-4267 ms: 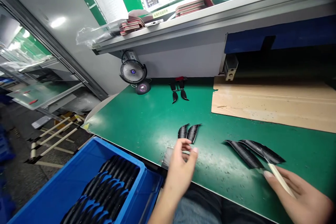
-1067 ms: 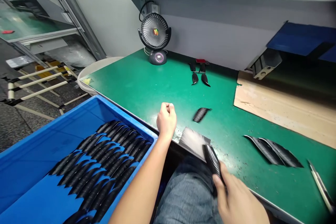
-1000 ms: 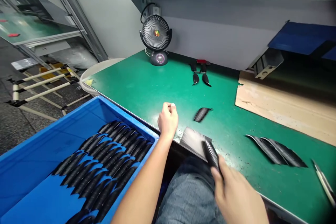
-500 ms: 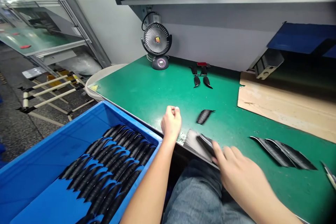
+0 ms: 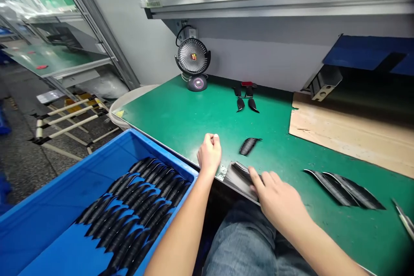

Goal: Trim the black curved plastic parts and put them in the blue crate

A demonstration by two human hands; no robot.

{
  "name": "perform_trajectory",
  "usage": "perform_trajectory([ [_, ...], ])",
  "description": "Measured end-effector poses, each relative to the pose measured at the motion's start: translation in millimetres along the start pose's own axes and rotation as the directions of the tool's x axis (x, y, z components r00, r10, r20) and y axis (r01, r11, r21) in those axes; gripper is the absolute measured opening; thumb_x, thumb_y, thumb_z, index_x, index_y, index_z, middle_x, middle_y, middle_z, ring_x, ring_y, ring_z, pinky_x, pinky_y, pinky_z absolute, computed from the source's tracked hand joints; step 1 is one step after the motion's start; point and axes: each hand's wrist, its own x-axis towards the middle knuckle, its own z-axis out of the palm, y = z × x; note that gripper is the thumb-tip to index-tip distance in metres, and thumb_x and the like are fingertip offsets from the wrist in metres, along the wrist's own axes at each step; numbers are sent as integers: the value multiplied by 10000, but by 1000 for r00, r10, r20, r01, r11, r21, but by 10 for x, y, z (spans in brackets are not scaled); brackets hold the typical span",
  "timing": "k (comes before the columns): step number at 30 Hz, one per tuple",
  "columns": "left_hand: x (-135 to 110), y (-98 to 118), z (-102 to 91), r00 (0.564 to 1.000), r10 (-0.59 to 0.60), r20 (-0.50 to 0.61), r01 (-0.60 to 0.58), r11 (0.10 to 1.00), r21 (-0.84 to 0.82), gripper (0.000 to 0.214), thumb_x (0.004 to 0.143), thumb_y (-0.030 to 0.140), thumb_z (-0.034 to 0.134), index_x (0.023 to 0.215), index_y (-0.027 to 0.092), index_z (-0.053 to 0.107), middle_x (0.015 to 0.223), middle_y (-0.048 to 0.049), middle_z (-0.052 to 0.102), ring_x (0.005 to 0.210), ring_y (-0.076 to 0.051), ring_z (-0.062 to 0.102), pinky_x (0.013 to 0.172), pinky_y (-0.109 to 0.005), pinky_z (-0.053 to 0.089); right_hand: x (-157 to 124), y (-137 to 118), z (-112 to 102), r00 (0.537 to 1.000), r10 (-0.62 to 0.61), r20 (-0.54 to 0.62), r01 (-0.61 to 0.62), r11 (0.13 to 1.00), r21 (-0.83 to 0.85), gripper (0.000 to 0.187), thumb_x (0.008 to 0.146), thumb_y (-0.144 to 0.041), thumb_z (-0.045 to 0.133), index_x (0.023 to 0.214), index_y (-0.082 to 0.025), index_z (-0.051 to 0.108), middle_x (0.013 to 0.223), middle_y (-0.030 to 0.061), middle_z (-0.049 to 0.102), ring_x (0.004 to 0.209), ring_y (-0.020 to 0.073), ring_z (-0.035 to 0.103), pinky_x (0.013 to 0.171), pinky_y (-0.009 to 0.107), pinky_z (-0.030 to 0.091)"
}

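Observation:
My right hand [image 5: 274, 194] grips a curved black blade-like piece [image 5: 243, 170] between thumb and fingers. The piece lies against a grey flat sheet [image 5: 237, 181] at the table's front edge; whether it presses on it I cannot tell. To the left, my left hand [image 5: 209, 155] rests as a closed fist at the table edge, with nothing showing between its fingers. Beyond the sheet lies one more curved black piece [image 5: 249, 146]. Two longer black pieces [image 5: 344, 189] lie overlapped on the right of the green table [image 5: 181, 116].
A blue bin [image 5: 64, 185] at the left holds rows of black curved pieces [image 5: 139, 202]. Farther back stand a small fan [image 5: 194, 58] and some black parts [image 5: 247, 97]. Cardboard [image 5: 343, 133] covers the right rear. A knife-like tool [image 5: 403, 217] lies far right, and a shelf [image 5: 258, 4] overhangs.
My right hand has moved a little left along the grey sheet with the black piece. My left fist stays at the table edge. The view has tilted slightly upward.

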Motion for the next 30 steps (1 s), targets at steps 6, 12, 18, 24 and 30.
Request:
perform_trajectory([
  [6, -16, -28, 2, 1000, 11, -5, -11, 1000, 7, 301, 947, 460, 327, 941, 267, 557, 814, 5, 685, 747, -198, 622, 591, -261, 335, 8, 17, -14, 1000, -28, -15, 28, 999, 35, 399, 924, -210, 469, 1307, -101, 465, 746, 38, 496, 682, 226, 510, 548, 337, 404],
  [12, -3, -15, 10, 1000, 4, -8, -4, 1000, 6, 294, 942, 452, 332, 921, 261, 554, 796, -2, 676, 747, -205, 618, 602, -264, 339, -15, -247, -14, 975, 198, 103, -210, 970, 122, 380, 959, -291, 427, 1301, -129, 464, 772, 37, 611, 702, 198, 615, 451, 266, 428],
  [18, 3, -14, 38, 1000, -3, -6, 3, 1000, 2, 287, 936, 471, 348, 914, 270, 551, 774, 15, 667, 737, -200, 610, 587, -266, 311, -258, -436, -45, 885, 420, 200, -445, 889, 103, 425, 983, -353, 359, 1364, -174, 419, 733, 27, 635, 607, 200, 621, 420, 273, 402],
  [24, -10, -16, 28, 1000, 11, 8, -11, 1000, -21, 266, 941, 445, 352, 894, 263, 540, 732, 28, 650, 680, -177, 598, 565, -257, 303, -209, -461, -70, 851, 477, 221, -511, 848, 140, 433, 996, -360, 311, 1388, -191, 386, 752, 36, 654, 650, 202, 637, 460, 278, 405],
  [30, -15, -20, 28, 1000, 7, 5, -7, 1000, -25, 259, 940, 447, 352, 891, 266, 532, 737, 31, 651, 690, -180, 596, 562, -262, 289, -231, -395, -43, 841, 471, 264, -515, 847, 129, 416, 990, -380, 302, 1361, -235, 423, 801, 27, 664, 674, 205, 639, 455, 283, 422],
])
